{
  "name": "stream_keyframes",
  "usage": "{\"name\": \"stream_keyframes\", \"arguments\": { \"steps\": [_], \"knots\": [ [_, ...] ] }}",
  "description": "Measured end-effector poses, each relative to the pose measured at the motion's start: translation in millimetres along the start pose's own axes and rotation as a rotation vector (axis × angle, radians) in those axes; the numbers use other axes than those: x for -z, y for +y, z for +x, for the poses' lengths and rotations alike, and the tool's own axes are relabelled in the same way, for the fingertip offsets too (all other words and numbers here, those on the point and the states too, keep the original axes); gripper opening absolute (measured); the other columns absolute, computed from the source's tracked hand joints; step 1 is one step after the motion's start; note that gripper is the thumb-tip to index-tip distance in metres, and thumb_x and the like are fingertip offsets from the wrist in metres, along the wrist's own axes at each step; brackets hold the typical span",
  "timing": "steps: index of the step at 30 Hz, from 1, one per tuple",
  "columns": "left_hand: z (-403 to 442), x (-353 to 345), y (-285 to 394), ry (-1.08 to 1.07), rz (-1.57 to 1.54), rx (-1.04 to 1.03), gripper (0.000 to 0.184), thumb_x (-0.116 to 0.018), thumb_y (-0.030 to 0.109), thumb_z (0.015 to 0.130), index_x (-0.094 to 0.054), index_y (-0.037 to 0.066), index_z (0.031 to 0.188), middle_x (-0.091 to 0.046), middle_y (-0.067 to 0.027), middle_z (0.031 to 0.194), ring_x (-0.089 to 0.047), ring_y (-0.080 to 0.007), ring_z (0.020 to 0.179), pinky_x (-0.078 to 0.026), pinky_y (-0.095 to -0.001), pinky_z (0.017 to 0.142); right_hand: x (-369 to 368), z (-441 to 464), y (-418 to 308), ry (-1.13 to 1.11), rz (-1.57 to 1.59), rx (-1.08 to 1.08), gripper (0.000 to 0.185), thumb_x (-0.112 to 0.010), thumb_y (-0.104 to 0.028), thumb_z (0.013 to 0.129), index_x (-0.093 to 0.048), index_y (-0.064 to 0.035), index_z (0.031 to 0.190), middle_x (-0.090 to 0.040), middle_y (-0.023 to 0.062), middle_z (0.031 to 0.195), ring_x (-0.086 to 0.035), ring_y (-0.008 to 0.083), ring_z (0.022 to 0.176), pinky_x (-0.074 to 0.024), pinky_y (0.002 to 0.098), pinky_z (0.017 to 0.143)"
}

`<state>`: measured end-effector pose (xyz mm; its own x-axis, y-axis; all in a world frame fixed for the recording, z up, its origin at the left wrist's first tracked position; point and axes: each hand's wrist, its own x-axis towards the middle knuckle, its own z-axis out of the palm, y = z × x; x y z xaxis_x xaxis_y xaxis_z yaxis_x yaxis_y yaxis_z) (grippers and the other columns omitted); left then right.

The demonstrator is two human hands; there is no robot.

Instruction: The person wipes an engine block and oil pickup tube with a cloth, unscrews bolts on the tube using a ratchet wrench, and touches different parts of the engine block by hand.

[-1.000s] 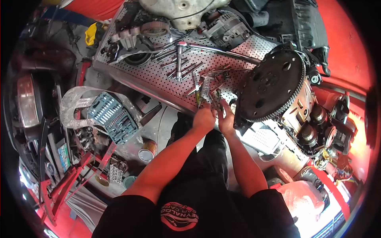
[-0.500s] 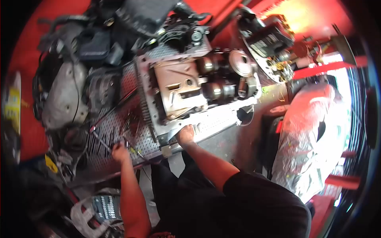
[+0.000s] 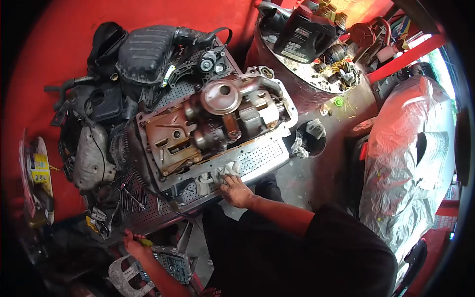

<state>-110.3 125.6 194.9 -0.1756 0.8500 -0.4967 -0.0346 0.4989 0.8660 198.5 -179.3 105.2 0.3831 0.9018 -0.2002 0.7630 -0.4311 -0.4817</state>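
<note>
"So, right hand?"

"My right hand (image 3: 236,192) touches the white rag (image 3: 228,170); fingers bent, slightly spread. Can't tell if they're clamped on it. Engine block (image 3: 210,131) just beyond them, bench (image 3: 260,163) underneath."

"Left?"

"My left hand (image 3: 136,243): fingers curled, yellow item (image 3: 147,242) right against them. Can't tell whether it's gripped. Open tool case (image 3: 173,266) to their right, nearer me. Loose tools (image 3: 132,199) beyond, on the bench."

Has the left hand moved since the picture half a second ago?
Yes: against the perforated table, the left hand has shifted from above the tabletop outward to the near edge, toward the tool case.
</note>
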Motion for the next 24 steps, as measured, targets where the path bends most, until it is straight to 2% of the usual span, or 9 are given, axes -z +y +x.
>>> {"name": "stream_keyframes", "arguments": {
  "steps": [4, 7, 9, 10, 12, 14, 17, 22, 24],
  "knots": [
    [-141.2, -63.0, 0.0, -0.168, 0.056, -0.249, 0.025, -0.052, 0.010, 0.101, -0.058, 0.004, 0.124, -0.053, -0.0004, 0.077, -0.052, -0.0116, 0.064, -0.050, -0.0298, 0.061, 25.4, -50.6, 40.4, -0.111, 0.296, -0.113, 0.046, -0.067, -0.025, 0.086, -0.059, -0.0052, 0.127, -0.045, 0.0223, 0.139, -0.045, 0.0414, 0.127, -0.0394, 0.0503, 0.106],
    [-240.8, -119.9, -35.2, -0.242, 0.218, -0.437, 0.032, -0.055, 0.008, 0.100, -0.058, 0.001, 0.131, -0.057, -0.0002, 0.082, -0.057, -0.0095, 0.068, -0.053, -0.0271, 0.065, 18.7, -81.9, 108.3, 0.062, 0.373, -0.064, 0.048, -0.068, -0.023, 0.085, -0.058, -0.0041, 0.128, -0.057, 0.0223, 0.125, -0.051, 0.0422, 0.117, -0.0435, 0.0502, 0.101],
    [-288.1, -146.9, -65.8, -0.260, 0.277, -0.355, 0.029, -0.058, 0.003, 0.097, -0.061, -0.001, 0.126, -0.058, -0.0006, 0.082, -0.054, -0.0082, 0.064, -0.050, -0.0249, 0.060, 3.7, -78.1, 152.6, -0.074, 0.293, -0.243, 0.049, -0.065, -0.029, 0.088, -0.058, -0.0036, 0.129, -0.059, 0.0224, 0.126, -0.054, 0.0435, 0.116, -0.0448, 0.0502, 0.101],
    [-314.4, -156.7, -74.6, -0.292, 0.327, -0.317, 0.029, -0.059, 0.004, 0.098, -0.061, 0.000, 0.126, -0.058, -0.0008, 0.078, -0.055, -0.0092, 0.062, -0.050, -0.0261, 0.059, -14.4, -71.9, 176.2, -0.004, 0.334, -0.176, 0.048, -0.063, -0.032, 0.090, -0.058, -0.0024, 0.128, -0.061, 0.0211, 0.125, -0.056, 0.0420, 0.115, -0.0462, 0.0488, 0.099],
    [-352.1, -160.7, -92.3, -0.301, 0.333, -0.215, 0.027, -0.059, 0.007, 0.098, -0.062, -0.001, 0.124, -0.059, -0.0015, 0.074, -0.057, -0.0104, 0.060, -0.049, -0.0271, 0.057, 28.7, -46.4, 169.8, -0.190, 0.397, -0.250, 0.047, -0.061, -0.031, 0.092, -0.058, -0.0005, 0.127, -0.063, 0.0203, 0.124, -0.058, 0.0380, 0.116, -0.0467, 0.0469, 0.099],
    [-374.0, -151.0, -107.6, -0.245, 0.293, -0.149, 0.026, -0.059, 0.008, 0.099, -0.062, -0.002, 0.122, -0.059, -0.0020, 0.073, -0.057, -0.0106, 0.059, -0.048, -0.0269, 0.055, 14.3, -25.7, 172.7, -0.150, 0.459, -0.214, 0.044, -0.063, -0.030, 0.091, -0.060, 0.0004, 0.123, -0.066, 0.0233, 0.117, -0.063, 0.0403, 0.108, -0.0483, 0.0461, 0.098],
    [-388.8, -147.1, -111.5, -0.192, 0.279, 0.066, 0.026, -0.057, 0.013, 0.101, -0.062, -0.004, 0.120, -0.056, -0.0025, 0.073, -0.057, -0.0121, 0.061, -0.050, -0.0285, 0.053, -5.2, 0.2, 164.0, -0.153, 0.519, -0.226, 0.050, -0.065, -0.033, 0.090, -0.056, 0.0014, 0.125, -0.065, 0.0250, 0.117, -0.063, 0.0404, 0.110, -0.0487, 0.0464, 0.098],
    [-382.3, -127.7, -119.7, -0.212, 0.320, 0.035, 0.026, -0.054, 0.012, 0.102, -0.062, -0.005, 0.119, -0.057, -0.0035, 0.077, -0.058, -0.0124, 0.066, -0.055, -0.0312, 0.058, -14.1, 17.7, 145.4, -0.193, 0.407, -0.372, 0.069, -0.070, -0.038, 0.085, -0.044, -0.0011, 0.137, -0.055, 0.0273, 0.130, -0.055, 0.0428, 0.121, -0.0462, 0.0462, 0.102],
    [-375.0, -123.8, -118.3, -0.272, 0.353, 0.003, 0.026, -0.053, 0.012, 0.102, -0.062, -0.005, 0.119, -0.057, -0.0038, 0.078, -0.058, -0.0125, 0.067, -0.056, -0.0319, 0.060, -17.8, 19.7, 139.9, -0.130, 0.318, -0.330, 0.058, -0.070, -0.036, 0.086, -0.050, -0.0039, 0.130, -0.055, 0.0262, 0.130, -0.057, 0.0404, 0.119, -0.0476, 0.0455, 0.100]
  ]
}}
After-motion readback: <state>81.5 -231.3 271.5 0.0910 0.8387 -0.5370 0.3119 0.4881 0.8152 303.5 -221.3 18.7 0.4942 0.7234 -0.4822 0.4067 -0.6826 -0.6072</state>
